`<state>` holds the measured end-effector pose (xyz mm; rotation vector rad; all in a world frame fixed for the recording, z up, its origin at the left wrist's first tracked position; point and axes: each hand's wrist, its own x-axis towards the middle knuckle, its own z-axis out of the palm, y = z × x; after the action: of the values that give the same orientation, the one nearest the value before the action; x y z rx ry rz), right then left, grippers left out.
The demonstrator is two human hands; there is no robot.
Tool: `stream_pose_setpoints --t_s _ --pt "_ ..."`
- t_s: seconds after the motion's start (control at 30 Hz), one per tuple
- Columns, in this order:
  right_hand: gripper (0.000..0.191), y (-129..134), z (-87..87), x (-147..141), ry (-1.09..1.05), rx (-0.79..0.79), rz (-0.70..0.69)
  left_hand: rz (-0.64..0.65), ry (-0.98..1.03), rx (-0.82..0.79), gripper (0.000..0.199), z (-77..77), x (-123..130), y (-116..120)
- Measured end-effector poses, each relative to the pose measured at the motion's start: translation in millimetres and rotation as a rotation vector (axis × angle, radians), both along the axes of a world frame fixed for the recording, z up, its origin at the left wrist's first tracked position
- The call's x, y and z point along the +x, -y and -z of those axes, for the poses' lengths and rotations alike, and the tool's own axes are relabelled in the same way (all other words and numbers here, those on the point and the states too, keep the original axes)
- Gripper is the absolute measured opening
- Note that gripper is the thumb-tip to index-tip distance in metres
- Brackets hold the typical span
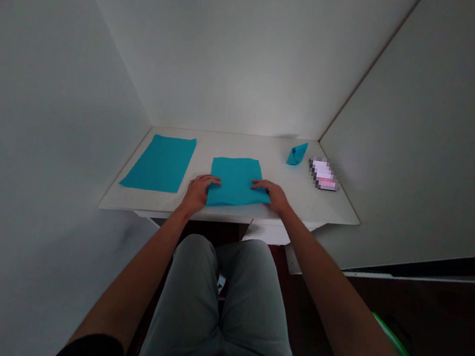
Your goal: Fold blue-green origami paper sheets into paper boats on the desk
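Observation:
A blue sheet of paper (235, 182) lies at the front middle of the white table, its near edge close to the table's front edge. At its left side is my left hand (201, 190), with fingers resting over the paper's edge and the thumb low beside it. My right hand (274, 195) holds the right side, fingers on top of the sheet and part of the hand at its near right corner. To the left lies a second, larger blue sheet (159, 163), flat and untouched. A small folded blue paper piece (297, 154) stands at the back right.
A phone (324, 175), its screen pixelated, lies at the right end of the white table (242, 144). Pale walls enclose the table at the back and both sides. My legs are below the front edge. A green curved object (399, 347) shows at the lower right.

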<state>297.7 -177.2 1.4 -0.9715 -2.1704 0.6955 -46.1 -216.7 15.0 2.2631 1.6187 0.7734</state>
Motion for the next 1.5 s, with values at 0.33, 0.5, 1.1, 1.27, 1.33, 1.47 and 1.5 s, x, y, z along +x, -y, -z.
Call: stream_pose_setpoints --t_s 0.33,0.5,1.1,1.27,1.33,1.47,1.5 --pt "0.037 2.8 -5.3 -8.5 0.077 -0.128 0.235 -0.069 0.241 -0.020 0.014 5.1 2.3 1.1" --pt "0.045 1.1 -6.9 -11.0 0.074 -0.156 0.316 -0.203 0.322 -0.073 0.020 4.7 6.7 2.3" --pt "0.038 5.8 -11.7 -18.0 0.364 0.064 0.256 -0.028 -0.114 -0.018 0.047 -1.7 18.9 11.9" --pt "0.045 7.0 -13.5 -19.1 0.361 0.069 0.261 -0.040 -0.084 -0.003 0.051 -3.8 21.0 11.6" --pt "0.050 7.3 -13.4 -19.1 0.364 0.068 0.263 -0.033 -0.071 0.004 0.046 -5.4 21.3 11.1" --pt "0.057 7.3 -11.6 -18.6 0.366 0.071 0.254 -0.025 -0.089 0.023 0.044 -6.9 22.2 11.7" --pt "0.058 7.3 -11.2 -18.5 0.363 0.073 0.252 -0.020 -0.095 0.028 0.045 -6.7 22.7 12.2"
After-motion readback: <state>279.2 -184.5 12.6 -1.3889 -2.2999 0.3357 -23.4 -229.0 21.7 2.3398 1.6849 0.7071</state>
